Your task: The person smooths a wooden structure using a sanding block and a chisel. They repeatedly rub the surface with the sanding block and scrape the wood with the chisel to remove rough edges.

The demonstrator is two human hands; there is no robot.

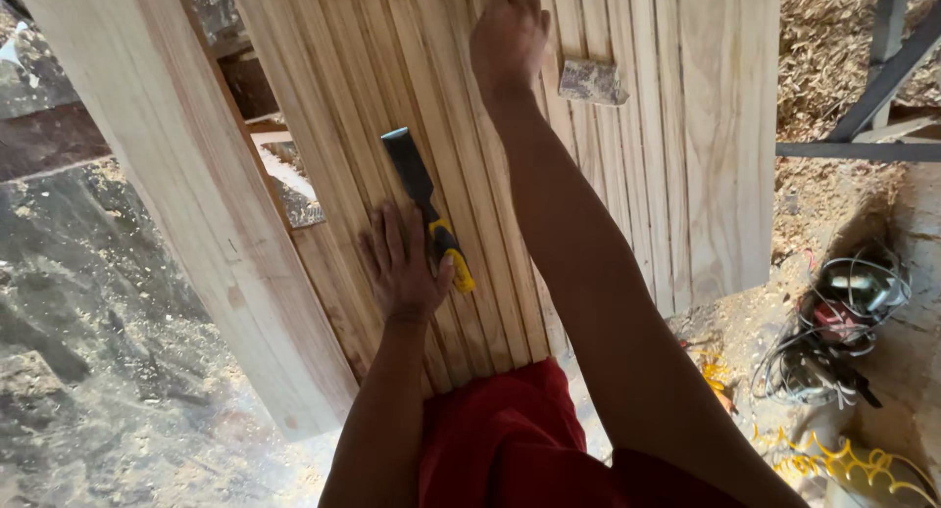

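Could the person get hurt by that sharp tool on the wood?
Maybe. The chisel lies loose on the ribbed wooden panel, its handle touching the left hand; a careless grab could meet the blade. It might also slide off toward the red-clad lap. The right hand stretches far forward, so splinters seem possible.

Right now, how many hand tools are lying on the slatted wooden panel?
2. A chisel with a black and yellow handle lies mid-panel, its handle under the left hand. A sanding block sits higher up, just right of the right hand. The arms may hide others.
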